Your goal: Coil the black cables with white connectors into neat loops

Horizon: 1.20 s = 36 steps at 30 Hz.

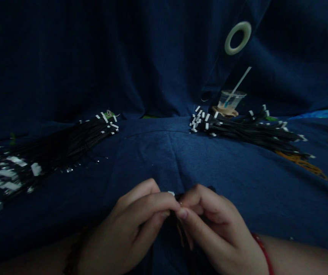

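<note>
My left hand and my right hand meet at the bottom centre, their fingertips touching. Both are closed in a pinch around something small and dark that the fingers mostly hide. A small white piece shows just above the left fingertips. Thin brownish strands hang below the fingertips between the hands. To the left lies a bundle of black cables with white ends. Another such bundle lies to the right, beyond my right hand.
A clear plastic cup with a white straw stands behind the right bundle. Orange rubber bands lie by that bundle. Dark blue cloth covers the surface, and a pale ring is on the cloth behind.
</note>
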Available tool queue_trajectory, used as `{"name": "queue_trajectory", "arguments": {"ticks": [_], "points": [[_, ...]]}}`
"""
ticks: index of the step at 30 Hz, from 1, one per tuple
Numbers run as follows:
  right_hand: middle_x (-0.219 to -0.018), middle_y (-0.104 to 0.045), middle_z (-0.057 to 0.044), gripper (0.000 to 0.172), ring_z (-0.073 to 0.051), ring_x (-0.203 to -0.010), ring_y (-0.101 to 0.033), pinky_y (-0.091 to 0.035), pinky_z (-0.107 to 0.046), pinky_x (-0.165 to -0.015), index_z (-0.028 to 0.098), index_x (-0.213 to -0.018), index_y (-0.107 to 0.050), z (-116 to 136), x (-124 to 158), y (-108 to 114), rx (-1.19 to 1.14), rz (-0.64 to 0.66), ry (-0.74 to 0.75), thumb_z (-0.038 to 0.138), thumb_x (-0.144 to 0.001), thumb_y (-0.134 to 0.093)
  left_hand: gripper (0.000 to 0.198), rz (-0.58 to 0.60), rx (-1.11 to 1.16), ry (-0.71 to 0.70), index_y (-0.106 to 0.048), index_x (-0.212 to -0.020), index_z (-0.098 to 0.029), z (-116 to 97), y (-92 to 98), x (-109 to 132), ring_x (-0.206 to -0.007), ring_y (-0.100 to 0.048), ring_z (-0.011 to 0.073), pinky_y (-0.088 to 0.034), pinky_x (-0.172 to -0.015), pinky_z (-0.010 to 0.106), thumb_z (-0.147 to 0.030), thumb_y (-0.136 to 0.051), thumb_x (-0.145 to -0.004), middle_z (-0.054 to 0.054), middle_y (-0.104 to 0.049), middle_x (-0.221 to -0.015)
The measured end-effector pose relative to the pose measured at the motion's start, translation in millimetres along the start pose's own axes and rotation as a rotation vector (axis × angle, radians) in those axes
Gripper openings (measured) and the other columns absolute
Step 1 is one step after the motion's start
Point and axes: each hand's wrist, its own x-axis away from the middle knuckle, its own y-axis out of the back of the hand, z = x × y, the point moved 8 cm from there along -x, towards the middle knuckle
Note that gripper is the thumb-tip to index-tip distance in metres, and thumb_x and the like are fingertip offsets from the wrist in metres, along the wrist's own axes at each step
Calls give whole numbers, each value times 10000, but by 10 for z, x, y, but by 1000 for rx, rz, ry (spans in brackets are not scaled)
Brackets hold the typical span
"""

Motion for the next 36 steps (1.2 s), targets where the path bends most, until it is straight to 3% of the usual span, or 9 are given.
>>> {"name": "queue_trajectory", "arguments": {"ticks": [25,36], "points": [[-530,-516,27,134,-43,-465,-478,-388,-144,-483,134,-787,-478,-4,10,-29,7,24,-36,166,-896,-408,218,71,-1,54,-475,-923,-230,35,-58,2,-724,-468,76,-384,-654,175,-37,-406,-848,-21,-457,-780],[-520,-512,32,142,-40,-459,-477,-386,-138,-477,136,-772,-476,-12,32,-40,7,37,-57,171,-895,-414,246,82,-25,84,-476,-991,-242,61,-77,14,-741,-473,70,-392,-665,168,-50,-400,-857,-21,-458,-801]]}}
